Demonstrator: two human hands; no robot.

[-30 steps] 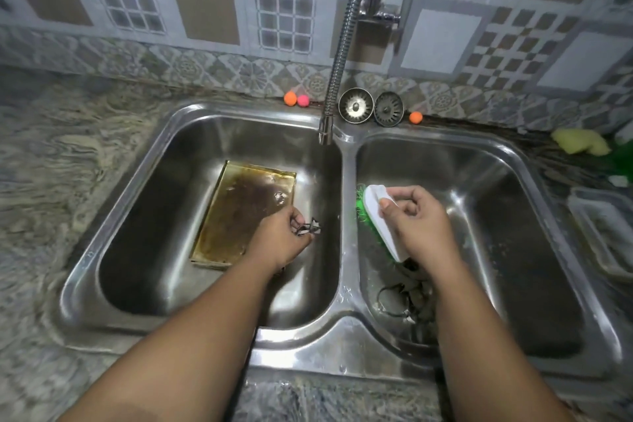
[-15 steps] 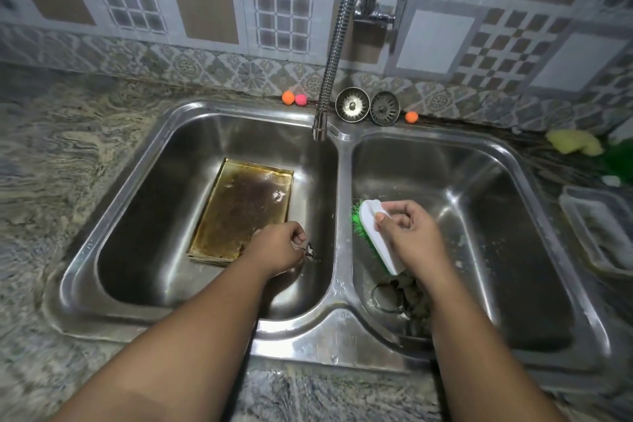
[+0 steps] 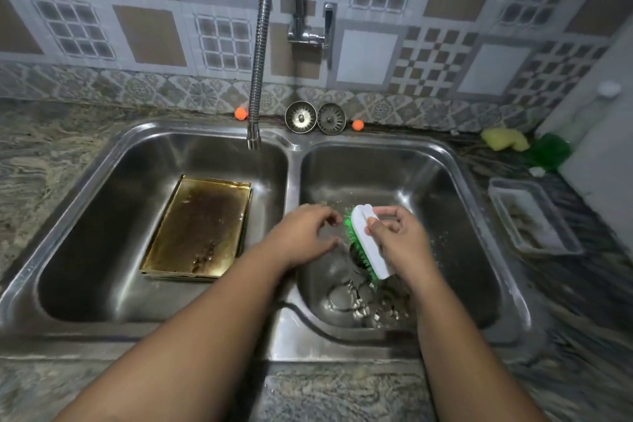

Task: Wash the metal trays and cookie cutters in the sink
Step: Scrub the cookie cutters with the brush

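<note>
Right hand [image 3: 397, 240] grips scrub brush [image 3: 368, 243], bristles turned toward left hand [image 3: 305, 236], which hovers half-curled, seemingly empty, over cookie cutters [image 3: 363, 305]. Stained tray [image 3: 198, 229] waits in left basin.

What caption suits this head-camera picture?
Right hand grips a scrub brush over the right basin; a stained tray waits in the left.

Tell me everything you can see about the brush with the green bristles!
The scrub brush has a smooth white back that looks like plastic, with a raised ridge for gripping, and bright green bristles underneath. The right hand holds it by the white back, tilted on edge so the bristles face left, toward the left hand, which is apart from it. It hangs over the right sink basin, just above the cookie cutters lying by the drain.
</note>
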